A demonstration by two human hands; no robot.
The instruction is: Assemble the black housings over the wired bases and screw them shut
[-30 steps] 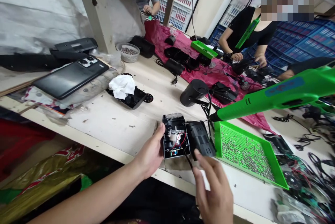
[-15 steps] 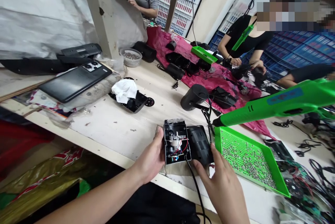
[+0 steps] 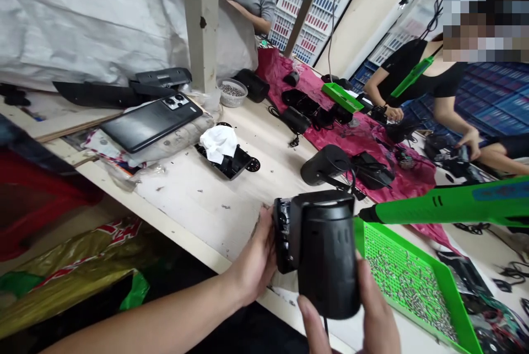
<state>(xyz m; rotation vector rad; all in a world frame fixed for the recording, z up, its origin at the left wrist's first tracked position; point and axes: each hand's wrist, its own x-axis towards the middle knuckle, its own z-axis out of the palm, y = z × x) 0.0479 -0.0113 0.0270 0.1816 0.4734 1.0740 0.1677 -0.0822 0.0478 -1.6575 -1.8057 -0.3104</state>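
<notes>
My left hand (image 3: 257, 257) grips a black plastic housing half (image 3: 283, 238) with parts inside, seen edge-on at its left side. Between the thumb and fingers of my right hand (image 3: 351, 315) is a black housing cover (image 3: 328, 260) with a rounded, cylinder-like body. The cover stands upright in front of the housing half and hides most of it; whether the two touch I cannot tell. A black cable hangs down below them. Just right of the cover is the dark tip of a green electric screwdriver (image 3: 438, 203).
Right of my hands lies a green tray (image 3: 448, 266) of small screws. Further back are a black cylindrical device (image 3: 324, 164), an open black shell with white cloth (image 3: 219, 143), a phone (image 3: 152, 122) and a tub of screws (image 3: 232, 92). Two co-workers sit across the table.
My right hand has lifted the cover and brought it left, in front of the housing half. The housing half has turned, so its inside barely shows. The view has shifted left.
</notes>
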